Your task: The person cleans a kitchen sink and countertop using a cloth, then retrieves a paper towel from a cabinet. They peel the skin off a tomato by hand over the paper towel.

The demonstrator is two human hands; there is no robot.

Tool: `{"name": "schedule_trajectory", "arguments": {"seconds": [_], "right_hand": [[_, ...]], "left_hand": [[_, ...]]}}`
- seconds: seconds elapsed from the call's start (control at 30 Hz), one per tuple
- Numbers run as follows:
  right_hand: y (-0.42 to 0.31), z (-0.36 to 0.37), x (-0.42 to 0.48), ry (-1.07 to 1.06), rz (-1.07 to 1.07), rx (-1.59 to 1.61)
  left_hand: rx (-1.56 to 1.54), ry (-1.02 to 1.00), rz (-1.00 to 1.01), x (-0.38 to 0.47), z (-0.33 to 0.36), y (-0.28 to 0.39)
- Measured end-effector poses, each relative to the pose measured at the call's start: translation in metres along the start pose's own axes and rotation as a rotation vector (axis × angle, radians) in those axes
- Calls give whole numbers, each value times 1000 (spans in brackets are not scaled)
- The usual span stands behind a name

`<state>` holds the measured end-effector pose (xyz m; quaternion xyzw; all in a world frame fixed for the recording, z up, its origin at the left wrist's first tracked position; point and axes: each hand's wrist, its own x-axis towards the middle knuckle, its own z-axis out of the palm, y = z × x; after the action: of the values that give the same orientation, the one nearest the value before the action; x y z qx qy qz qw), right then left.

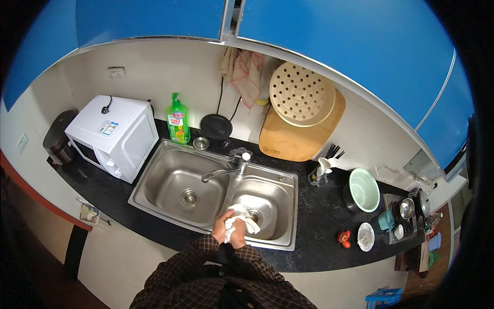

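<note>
Both of my hands grip a bunched white cloth (242,214) over the front of the right basin of a stainless-steel double sink (292,216). My left hand (221,227) holds its left side, and my right hand (238,234) closes around it from the right. Behind the cloth the right basin's drain (254,216) is partly hidden. A chrome faucet (244,164) stands at the sink's back edge, its spout turned over the left basin (166,174). No running water can be made out.
Left of the sink stand a white microwave (112,135) and a green pump bottle (178,123). A wooden cutting board (297,141) and a perforated steamer basket (301,94) lean on the wall. Rightward are a utensil jar (318,175), a pale green basin (363,190), tomatoes (343,238) and a white bowl (365,236).
</note>
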<state>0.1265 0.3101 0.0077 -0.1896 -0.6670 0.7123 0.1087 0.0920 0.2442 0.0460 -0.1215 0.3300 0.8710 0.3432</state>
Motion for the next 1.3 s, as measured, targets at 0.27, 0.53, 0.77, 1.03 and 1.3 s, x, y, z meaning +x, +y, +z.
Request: {"name": "schedule_trajectory", "arguments": {"seconds": [0.27, 0.53, 0.77, 1.03, 1.3], "right_hand": [[-35, 12, -14, 189, -616, -385], [-97, 3, -25, 42, -454, -416], [-105, -4, -25, 11, -216, 389], [-15, -11, 27, 310, -980, -548], [-15, 0, 9, -32, -381, -132]], "left_hand": [[228, 154, 201, -20, 18, 10], [-128, -166, 4, -28, 27, 40], [196, -92, 70, -20, 46, 15], [-71, -22, -10, -22, 40, 1], [21, -280, 46, -11, 17, 0]]}}
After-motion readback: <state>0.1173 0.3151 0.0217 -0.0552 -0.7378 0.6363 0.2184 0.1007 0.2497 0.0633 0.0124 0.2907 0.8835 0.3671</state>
